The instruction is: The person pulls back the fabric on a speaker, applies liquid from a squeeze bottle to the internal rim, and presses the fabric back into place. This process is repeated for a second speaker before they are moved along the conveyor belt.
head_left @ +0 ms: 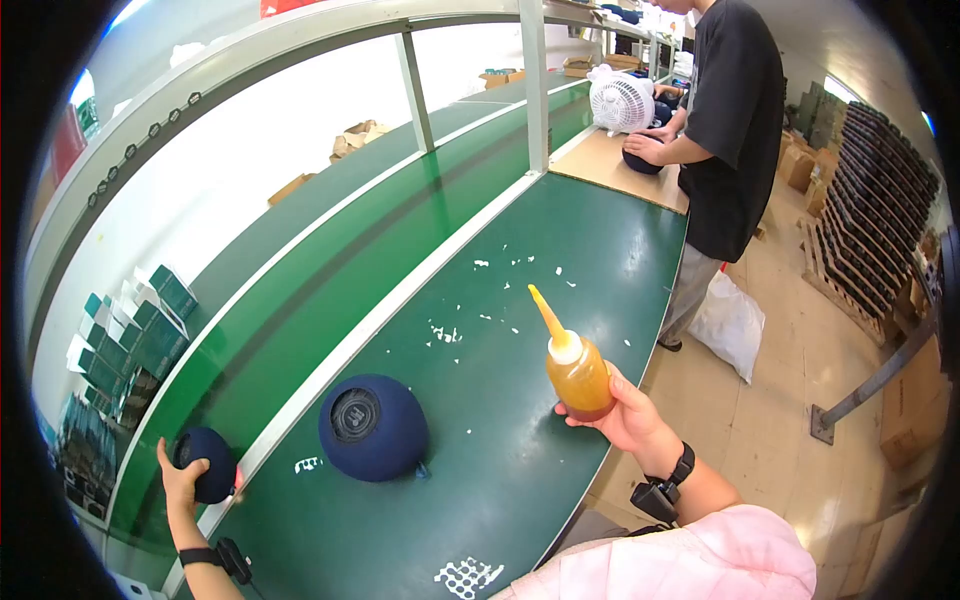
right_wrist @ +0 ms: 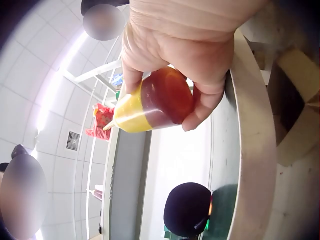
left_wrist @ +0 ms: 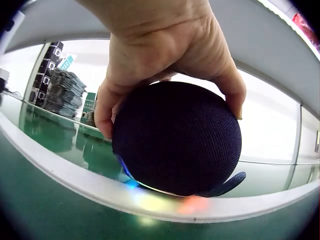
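My left hand (head_left: 180, 484) grips a dark blue, fabric-covered round speaker (head_left: 214, 478) over the white rail at the left of the bench. In the left wrist view the fingers spread over the top of this speaker (left_wrist: 177, 140), coloured light glows along its lower edge, and a strap loop sticks out. My right hand (head_left: 637, 418) holds a squeeze bottle (head_left: 582, 378) of amber liquid, its yellow nozzle tilted up and left, above the bench's right side. Between the hands, another blue speaker (head_left: 390, 440) sits on the green bench (head_left: 480, 380), its dark round end facing up and left.
White scraps (head_left: 445, 334) and a perforated white piece (head_left: 468, 577) lie on the bench. Green boxes (head_left: 150, 335) stand beyond the belt (head_left: 330, 270) at left. At the far end a person (head_left: 735, 120) handles a dark round thing near a white fan (head_left: 620, 100).
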`<state>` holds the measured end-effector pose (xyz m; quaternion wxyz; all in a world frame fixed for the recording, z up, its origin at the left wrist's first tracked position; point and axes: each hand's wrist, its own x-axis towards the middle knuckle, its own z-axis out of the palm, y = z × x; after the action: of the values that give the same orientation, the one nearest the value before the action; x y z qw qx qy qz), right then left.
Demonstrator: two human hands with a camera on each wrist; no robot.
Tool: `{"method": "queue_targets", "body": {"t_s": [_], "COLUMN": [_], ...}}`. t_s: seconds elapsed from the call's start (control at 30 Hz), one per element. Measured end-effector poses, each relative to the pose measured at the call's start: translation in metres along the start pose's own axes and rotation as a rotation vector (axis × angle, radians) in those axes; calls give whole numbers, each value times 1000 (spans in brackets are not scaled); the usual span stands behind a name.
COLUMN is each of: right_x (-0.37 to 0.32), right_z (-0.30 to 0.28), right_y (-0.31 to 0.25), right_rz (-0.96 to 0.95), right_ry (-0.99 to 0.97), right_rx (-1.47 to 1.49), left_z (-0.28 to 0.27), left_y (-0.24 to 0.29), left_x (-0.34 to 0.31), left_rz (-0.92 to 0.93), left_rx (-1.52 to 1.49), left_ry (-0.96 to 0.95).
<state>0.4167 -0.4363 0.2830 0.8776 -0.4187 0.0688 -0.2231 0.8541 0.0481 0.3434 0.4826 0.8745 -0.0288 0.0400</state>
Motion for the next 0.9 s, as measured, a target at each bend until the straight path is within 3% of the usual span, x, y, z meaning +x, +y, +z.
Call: {"method": "queue_targets", "body": {"t_s": [0.07,0.2,0.37,0.4,0.5,0.57,0.63,0.77,0.83,0.9], "right_x": [1,-1,-6,-9,-13,-16,-18,-24,-26,-28], "right_z": [-2,-4,-14,-13,-7,-3,4,16,20,28], "right_y": [1,2,7,7,4,2,4,6,7,8], "right_rz": [-4,-20,-13,-12,-20,1,7,25,84,88], "right_ry": [23,22,80,167,166,118,89,46,38,66], "right_rx": [-21,-7,260,283,255,290,323,348,352,329], "left_z": [-1,-12,-11,-11,-23,-26,-11,52,87,120], "left_y": [6,5,20,27,25,34,49,115,138,160], "left_x": [-35,-94,-172,-184,-193,-191,-185,-186,-180,-170], "left_rz": [3,89,162,171,206,336,508,607,642,780], "left_rx": [-99,30,-26,20,179,485,645,244,205,279], "left_ry": [-21,13,-70,-76,-128,-9,159,-149,-275,-248]}}
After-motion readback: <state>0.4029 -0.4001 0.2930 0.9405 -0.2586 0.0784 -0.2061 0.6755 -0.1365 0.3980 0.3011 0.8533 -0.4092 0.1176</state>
